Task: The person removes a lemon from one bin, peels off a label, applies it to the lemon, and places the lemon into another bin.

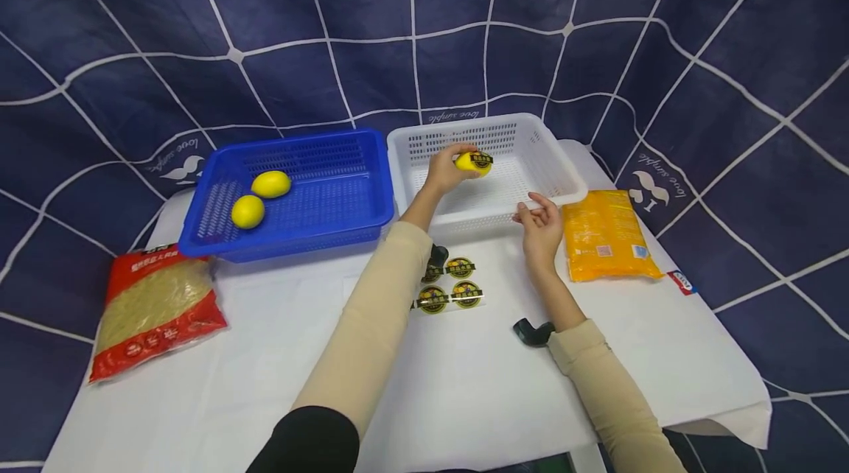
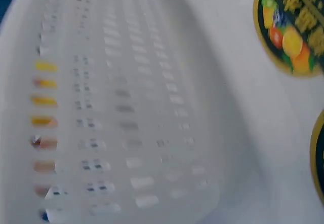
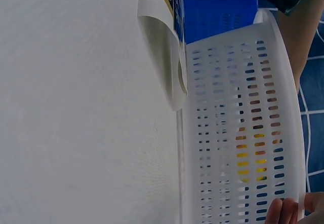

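Observation:
My left hand (image 1: 448, 168) holds a yellow lemon (image 1: 469, 166) over the inside of the white plastic basket (image 1: 444, 219). A black and gold sticker (image 1: 482, 159) is on the lemon's side. At the basket's near right corner, my right hand (image 1: 540, 230) grips the rim between thumb and fingers. In the right wrist view its fingers (image 3: 283, 211) lie against the slotted wall, and yellow shows through the slots. Left wrist view: the slotted wall fills the left side, with round fruit stickers (image 2: 291, 31) at the right.
A blue basket (image 1: 318, 241) with two lemons (image 1: 259, 197) stands left of the white one. A sheet of round stickers (image 1: 458, 289) lies in front, partly under the left sleeve. A red bag (image 1: 159, 303) is at the left, an orange packet (image 1: 606, 237) at the right.

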A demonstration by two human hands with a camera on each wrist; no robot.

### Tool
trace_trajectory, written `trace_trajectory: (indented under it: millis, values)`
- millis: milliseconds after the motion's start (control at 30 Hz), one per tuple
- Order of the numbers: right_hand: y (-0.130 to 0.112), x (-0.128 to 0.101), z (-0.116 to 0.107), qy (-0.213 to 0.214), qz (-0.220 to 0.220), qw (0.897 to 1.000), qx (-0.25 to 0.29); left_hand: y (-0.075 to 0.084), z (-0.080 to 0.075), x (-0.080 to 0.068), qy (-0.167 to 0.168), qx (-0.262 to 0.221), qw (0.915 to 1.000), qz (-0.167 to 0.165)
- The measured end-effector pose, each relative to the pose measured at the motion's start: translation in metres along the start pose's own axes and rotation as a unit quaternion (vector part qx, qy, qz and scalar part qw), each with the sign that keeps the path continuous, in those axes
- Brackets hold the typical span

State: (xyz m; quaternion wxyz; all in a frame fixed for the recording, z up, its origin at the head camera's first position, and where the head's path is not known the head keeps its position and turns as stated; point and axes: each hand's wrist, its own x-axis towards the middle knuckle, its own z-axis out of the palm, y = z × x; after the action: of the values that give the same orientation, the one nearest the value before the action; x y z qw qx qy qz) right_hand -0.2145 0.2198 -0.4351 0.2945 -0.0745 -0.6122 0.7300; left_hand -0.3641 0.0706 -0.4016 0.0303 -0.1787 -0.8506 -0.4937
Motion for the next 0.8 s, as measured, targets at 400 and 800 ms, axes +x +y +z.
trace_trajectory:
  millis: [400, 800]
  values:
    - [0.002, -0.002, 0.004, -0.005, -0.026, 1.000, 0.004, -0.020, -0.010, 0.000, -0.090, 0.071, 0.9874, -0.110]
    - [0.005, -0.003, 0.002, -0.007, -0.031, 0.999, -0.017, -0.019, -0.006, 0.005, -0.125, 0.101, 0.9698, -0.184]
